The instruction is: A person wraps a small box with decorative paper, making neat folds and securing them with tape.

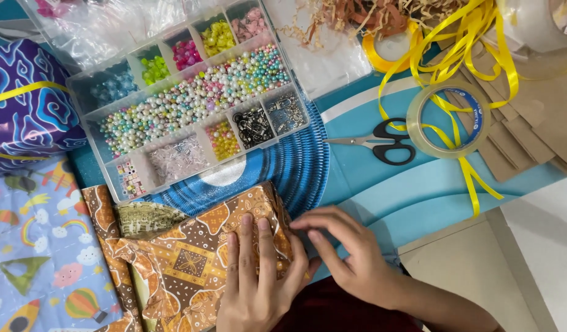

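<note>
Above both hands [308, 270] on brown wrapping [191, 258], clear organizer [191, 98] full of beads [191, 101].

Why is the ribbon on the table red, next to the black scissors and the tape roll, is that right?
Not quite. The ribbon is yellow, not red. The head view shows it looping beside the black scissors and through the tape roll. The rest is right.
</note>
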